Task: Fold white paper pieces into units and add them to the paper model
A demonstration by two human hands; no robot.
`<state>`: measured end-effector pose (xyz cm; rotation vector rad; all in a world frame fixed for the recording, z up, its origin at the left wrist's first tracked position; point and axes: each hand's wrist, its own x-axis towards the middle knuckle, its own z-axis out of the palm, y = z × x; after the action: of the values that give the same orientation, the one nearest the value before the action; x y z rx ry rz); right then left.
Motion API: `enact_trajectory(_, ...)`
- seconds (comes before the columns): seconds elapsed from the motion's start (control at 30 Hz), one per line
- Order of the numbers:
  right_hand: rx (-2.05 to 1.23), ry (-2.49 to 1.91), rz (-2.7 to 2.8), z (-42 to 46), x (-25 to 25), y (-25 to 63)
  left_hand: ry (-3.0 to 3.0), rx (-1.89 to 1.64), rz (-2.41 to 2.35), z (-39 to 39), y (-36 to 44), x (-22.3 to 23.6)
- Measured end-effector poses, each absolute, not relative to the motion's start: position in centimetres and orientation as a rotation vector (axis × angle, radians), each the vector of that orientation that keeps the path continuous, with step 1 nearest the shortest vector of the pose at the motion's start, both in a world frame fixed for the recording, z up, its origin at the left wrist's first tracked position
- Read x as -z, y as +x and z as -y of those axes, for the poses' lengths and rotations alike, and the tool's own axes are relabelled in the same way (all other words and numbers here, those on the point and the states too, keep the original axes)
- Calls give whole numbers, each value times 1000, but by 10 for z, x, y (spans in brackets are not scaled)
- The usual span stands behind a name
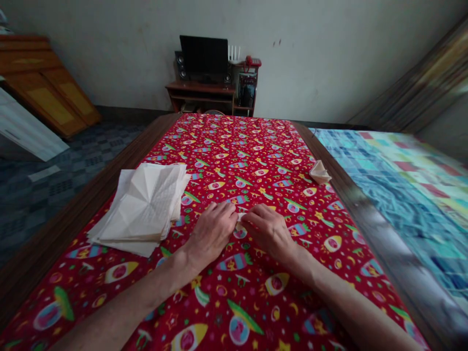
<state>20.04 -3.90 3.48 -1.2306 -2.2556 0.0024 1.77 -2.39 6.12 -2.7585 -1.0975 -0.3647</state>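
Note:
Between my two hands, low over the red patterned cloth, is a small piece of folded paper, mostly hidden by the fingers. My left hand is closed on its left side, knuckles up. From the right, my right hand pinches the same paper, fingertips close to the left ones. A stack of off-white paper sheets lies left of my left hand, the top one marked with fold creases. Farther off to the right, a folded paper shape rests by the cloth's edge.
Dark wooden edges border the cloth on both sides. Beyond the far end stands a desk with a monitor and speakers. To the right is a bed with a checked cover; a wooden cabinet stands at the left.

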Motion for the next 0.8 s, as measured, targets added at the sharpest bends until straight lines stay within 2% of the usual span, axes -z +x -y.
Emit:
enact_trajectory(0.17, 105, -1235, 2340, 41, -22, 212, -2900, 635, 1122, 14, 13, -30)
enact_trajectory(0.33, -38, -1268, 2304, 47, -18, 220, -2999, 734, 1042, 10, 12, -16)
enact_trajectory(0.5, -245, -1343, 2235, 49, -19, 220, -3043, 864, 1223, 12, 14, -13)
enact_trajectory(0.7, -314, -1420, 2179, 48, -22, 216, -3034, 933, 1422, 9, 17, -8)
enact_trajectory(0.8, -255, -1494, 2196, 47, -22, 213, -2979, 818, 1498, 8, 19, -12)
